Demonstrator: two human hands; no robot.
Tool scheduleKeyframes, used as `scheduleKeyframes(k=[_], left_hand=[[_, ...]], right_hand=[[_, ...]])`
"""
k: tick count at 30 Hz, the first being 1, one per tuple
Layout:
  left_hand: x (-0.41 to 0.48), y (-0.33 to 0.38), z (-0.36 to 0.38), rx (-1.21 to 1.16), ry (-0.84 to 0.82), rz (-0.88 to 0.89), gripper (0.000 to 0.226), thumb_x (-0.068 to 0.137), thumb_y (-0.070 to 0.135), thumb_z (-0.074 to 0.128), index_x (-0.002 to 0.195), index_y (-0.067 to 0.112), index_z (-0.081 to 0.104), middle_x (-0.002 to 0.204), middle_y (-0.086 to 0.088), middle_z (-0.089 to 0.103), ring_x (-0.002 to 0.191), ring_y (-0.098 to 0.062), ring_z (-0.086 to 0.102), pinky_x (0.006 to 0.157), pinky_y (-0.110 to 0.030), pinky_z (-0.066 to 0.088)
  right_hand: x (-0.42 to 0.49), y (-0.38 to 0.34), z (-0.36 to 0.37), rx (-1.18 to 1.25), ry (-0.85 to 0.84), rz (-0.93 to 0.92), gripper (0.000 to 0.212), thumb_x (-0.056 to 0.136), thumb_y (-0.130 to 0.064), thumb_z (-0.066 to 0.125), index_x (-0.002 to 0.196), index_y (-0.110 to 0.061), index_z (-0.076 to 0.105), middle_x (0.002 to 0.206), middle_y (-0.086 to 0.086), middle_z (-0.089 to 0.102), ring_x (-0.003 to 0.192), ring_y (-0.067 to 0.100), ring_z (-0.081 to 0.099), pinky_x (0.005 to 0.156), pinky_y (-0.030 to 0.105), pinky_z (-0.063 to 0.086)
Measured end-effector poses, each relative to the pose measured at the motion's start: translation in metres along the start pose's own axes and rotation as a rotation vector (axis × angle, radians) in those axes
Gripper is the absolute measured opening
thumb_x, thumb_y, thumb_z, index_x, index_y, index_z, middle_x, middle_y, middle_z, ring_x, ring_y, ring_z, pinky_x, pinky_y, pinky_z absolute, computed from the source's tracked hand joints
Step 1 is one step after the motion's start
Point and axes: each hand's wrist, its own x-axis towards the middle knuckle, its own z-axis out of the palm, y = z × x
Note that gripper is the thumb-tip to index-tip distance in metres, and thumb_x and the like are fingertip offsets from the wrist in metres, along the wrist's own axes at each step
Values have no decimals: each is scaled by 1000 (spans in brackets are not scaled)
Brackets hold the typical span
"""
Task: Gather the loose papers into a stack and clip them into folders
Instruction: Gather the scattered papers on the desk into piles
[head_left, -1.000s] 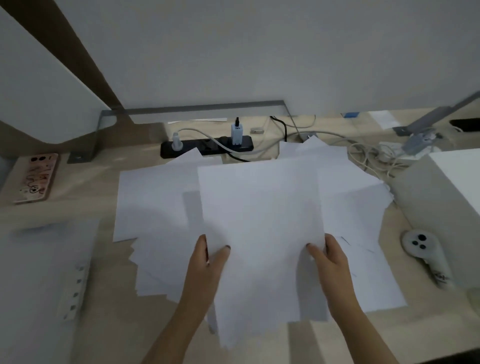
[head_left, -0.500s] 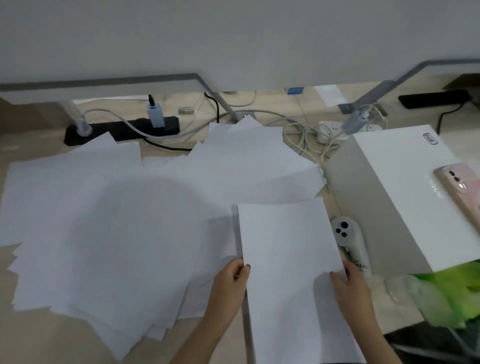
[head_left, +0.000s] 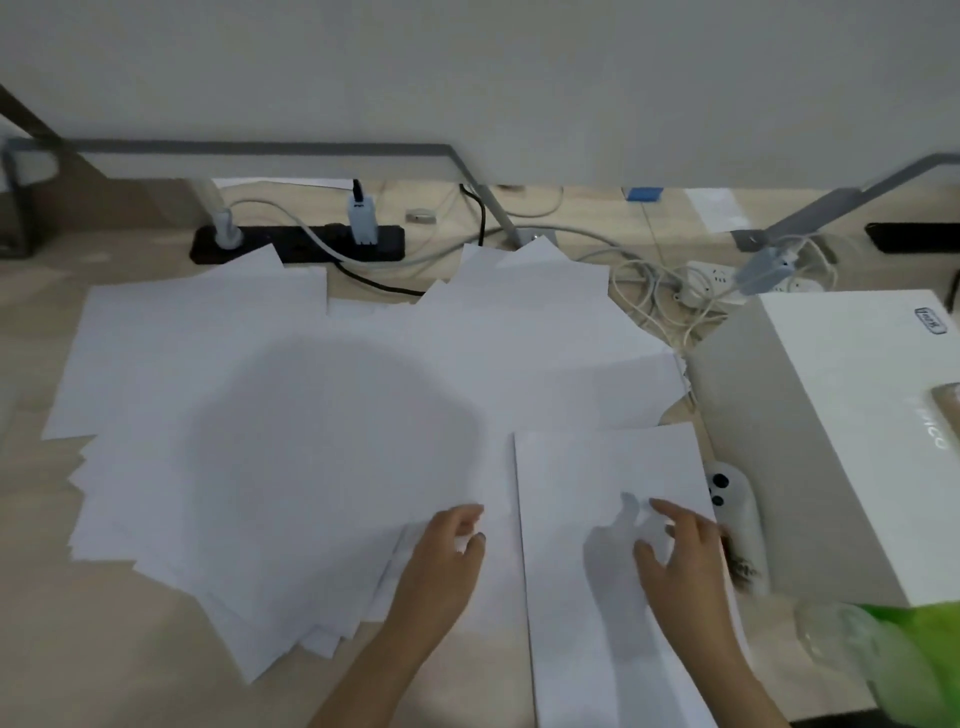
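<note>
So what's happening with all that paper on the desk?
A person is tidying loose white papers spread over the desk. One separate sheet lies apart on the right, with the right hand open just above it. The left hand curls at the messy pile's edge, maybe picking up the next sheet. Most papers are not stacked yet.
</note>
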Motion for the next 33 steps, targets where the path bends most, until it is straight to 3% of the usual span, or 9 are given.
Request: scheduleKeyframes(k=[3, 5, 9, 14, 17, 20, 25, 31, 33], left_hand=[[6, -13, -50, 19, 82, 48, 30, 93, 12, 48, 120, 24, 52, 119, 11, 49, 113, -7, 50, 89, -17, 35], [13, -25, -83, 74, 138, 102, 30, 92, 11, 48, 118, 26, 52, 123, 10, 47, 123, -11, 44, 98, -19, 33], [29, -49, -159, 234, 290, 58, 39, 92, 14, 49, 129, 23, 49, 144, 3, 36, 137, -15, 25, 107, -29, 28], [47, -79, -237, 291, 430, -225, 65, 88, 22, 56, 145, 15, 25, 155, -9, 10, 142, -28, 6, 110, -46, 27], [52, -87, -255, 102, 445, -336, 84, 75, 32, 62, 144, 3, 24, 152, -21, 18, 141, -34, 14, 111, -45, 20], [51, -94, -268, -119, 504, -403, 93, 61, 36, 58, 143, 3, 27, 148, -22, 25, 136, -35, 25, 110, -47, 28], [46, -104, -276, -182, 584, -494, 69, 82, 16, 63, 142, 6, 30, 148, -21, 23, 132, -36, 27, 107, -47, 30], [36, -112, -287, -360, 650, -524, 70, 81, 17, 63, 142, 9, 30, 148, -14, 24, 129, -33, 34, 95, -43, 38], [36, -118, -290, -412, 666, -493, 57, 81, 14, 63, 132, 2, 42, 136, -19, 41, 111, -30, 47, 81, -35, 41]], right_hand=[[-1, -42, 28, 48, -119, -66, 43, 88, -6, 56, 129, -11, 47, 134, 11, 38, 119, 24, 47, 101, 36, 41], [-1, -68, 48, 66, -200, -87, 43, 90, -10, 55, 132, -14, 44, 136, 9, 38, 123, 22, 45, 102, 31, 39], [9, -115, 91, 33, -335, -75, 48, 91, -14, 54, 137, -15, 41, 139, 13, 38, 125, 27, 45, 93, 27, 37], [25, -140, 131, -51, -178, 97, 53, 86, -13, 58, 136, -6, 41, 134, 23, 44, 123, 37, 42, 106, 38, 28], [26, -144, 139, 45, -173, 204, 53, 85, -15, 60, 133, -5, 42, 126, 18, 54, 117, 34, 48, 99, 39, 37], [23, -152, 149, 139, -232, 262, 55, 84, -21, 66, 131, -5, 43, 116, 16, 57, 100, 30, 53, 82, 34, 41], [9, -179, 162, 115, -348, 174, 31, 85, -24, 64, 105, -2, 59, 104, 13, 64, 93, 30, 59, 82, 37, 47], [-8, -206, 172, 303, -433, 115, 33, 85, -18, 64, 117, -17, 55, 104, 2, 63, 92, 23, 61, 77, 30, 46], [-17, -211, 179, 338, -495, 124, 31, 84, -12, 64, 114, -13, 57, 99, 3, 66, 85, 19, 64, 69, 25, 50]])
